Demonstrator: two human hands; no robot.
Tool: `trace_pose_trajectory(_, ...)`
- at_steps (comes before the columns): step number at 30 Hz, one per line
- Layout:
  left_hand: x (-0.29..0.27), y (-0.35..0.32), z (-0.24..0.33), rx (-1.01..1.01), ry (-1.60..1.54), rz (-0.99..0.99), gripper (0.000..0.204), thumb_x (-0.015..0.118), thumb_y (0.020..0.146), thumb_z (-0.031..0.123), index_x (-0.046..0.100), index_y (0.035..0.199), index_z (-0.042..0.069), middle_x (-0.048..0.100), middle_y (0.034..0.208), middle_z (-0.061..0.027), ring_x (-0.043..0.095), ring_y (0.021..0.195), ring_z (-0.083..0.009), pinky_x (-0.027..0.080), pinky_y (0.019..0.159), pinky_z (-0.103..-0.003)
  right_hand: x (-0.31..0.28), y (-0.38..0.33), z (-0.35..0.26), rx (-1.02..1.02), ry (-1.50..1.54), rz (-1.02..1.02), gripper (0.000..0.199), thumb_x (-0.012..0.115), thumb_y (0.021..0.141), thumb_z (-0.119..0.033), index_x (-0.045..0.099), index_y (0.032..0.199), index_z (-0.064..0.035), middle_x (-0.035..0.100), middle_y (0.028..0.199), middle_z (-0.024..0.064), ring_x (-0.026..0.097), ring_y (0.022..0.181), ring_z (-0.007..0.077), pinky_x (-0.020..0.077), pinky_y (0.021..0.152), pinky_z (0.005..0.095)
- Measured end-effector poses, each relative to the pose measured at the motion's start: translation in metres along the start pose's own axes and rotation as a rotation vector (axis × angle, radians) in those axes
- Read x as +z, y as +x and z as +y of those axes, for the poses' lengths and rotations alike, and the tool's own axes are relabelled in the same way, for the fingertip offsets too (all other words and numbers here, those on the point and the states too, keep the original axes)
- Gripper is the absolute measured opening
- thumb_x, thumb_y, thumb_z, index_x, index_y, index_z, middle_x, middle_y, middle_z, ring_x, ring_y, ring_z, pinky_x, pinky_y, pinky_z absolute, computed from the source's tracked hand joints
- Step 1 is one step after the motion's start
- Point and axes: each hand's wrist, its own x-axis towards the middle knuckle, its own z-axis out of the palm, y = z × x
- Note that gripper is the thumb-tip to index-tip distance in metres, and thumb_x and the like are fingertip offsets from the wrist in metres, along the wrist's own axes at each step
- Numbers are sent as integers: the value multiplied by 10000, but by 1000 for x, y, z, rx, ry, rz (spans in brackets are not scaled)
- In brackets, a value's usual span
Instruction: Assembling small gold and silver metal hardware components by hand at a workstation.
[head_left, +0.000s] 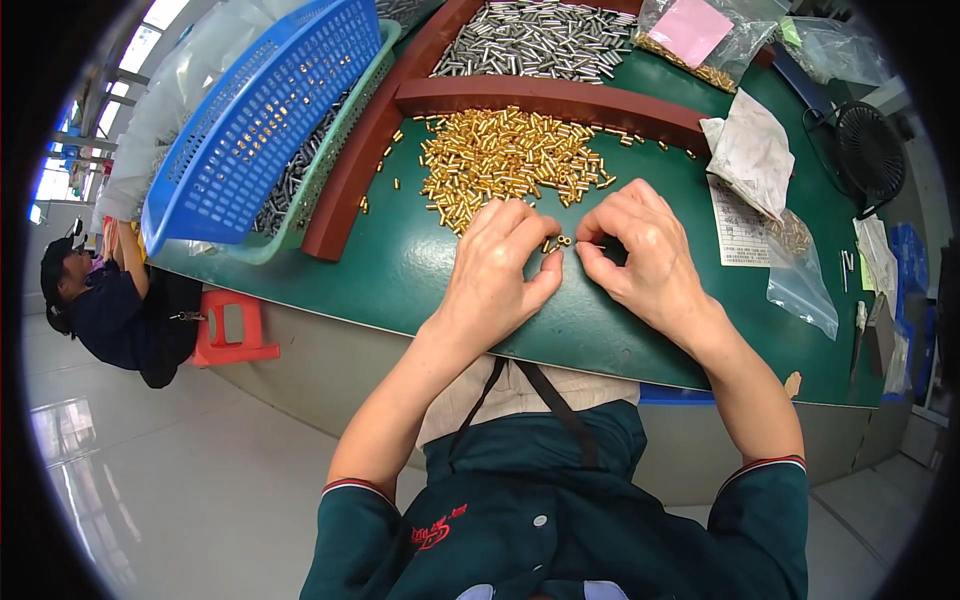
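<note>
A heap of small gold-coloured metal sleeves (500, 155) lies on the green tabletop (400, 270) in front of me. My left hand (497, 265) is at the near edge of the heap, thumb and forefinger closed around a small brass sleeve (547, 245). Just right of those fingertips, a couple more brass sleeves (564, 240) show their round open ends between my hands. My right hand (643, 250) is curled, with thumb and forefinger nearly meeting; anything between them is too small or hidden to make out.
Brown wooden bars (550, 95) border the heap; silver pins (540, 40) lie behind. Blue (265, 120) and green (325, 160) baskets stand left. A white cloth (750, 150), a clear plastic bag (803, 290) and a black fan (868, 155) are right. Another person (105, 300) is at far left.
</note>
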Motion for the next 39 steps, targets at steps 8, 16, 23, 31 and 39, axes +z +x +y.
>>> trace_pose_trajectory(8, -3, -2, 1, -7, 9, -11, 162, 698, 685, 20, 628, 830, 14, 578, 792, -80, 563, 755, -245, 457, 662, -348, -5, 2, -2, 80, 44, -30, 110, 705, 699, -81, 614, 757, -61, 600, 746, 37, 540, 837, 243, 435, 743, 371)
trace_pose_trajectory(16, -3, -3, 0, 12, 34, -18, 134, 686, 694, -16, 615, 801, 21, 573, 795, -76, 556, 763, -252, 455, 664, -354, -12, 1, 2, 57, -83, -80, 76, 700, 695, -100, 634, 697, -61, 606, 730, 42, 544, 806, 243, 443, 720, 370)
trace_pose_trajectory(23, -4, -5, 0, -36, -78, 70, 168, 656, 669, -69, 583, 795, 16, 576, 782, -105, 561, 749, -295, 452, 662, -383, -19, 5, 2, 66, 18, -77, 58, 669, 686, -27, 614, 705, -21, 587, 673, 53, 531, 728, 221, 453, 665, 343)
trace_pose_trajectory(31, -19, -6, 3, -30, 148, 33, 137, 643, 671, -52, 595, 776, 21, 536, 765, -110, 540, 747, -296, 445, 684, -402, -20, 4, 4, 42, 16, -118, 74, 668, 682, -18, 599, 709, -18, 590, 671, 59, 533, 722, 228, 451, 666, 339)
trace_pose_trajectory(39, -19, -3, 6, -11, 191, 18, 164, 645, 677, -57, 586, 804, 28, 571, 734, -84, 562, 714, -269, 453, 641, -380, -15, 4, 2, 2, -11, -124, 66, 623, 698, -17, 602, 758, -33, 608, 709, 69, 541, 759, 255, 467, 673, 378)
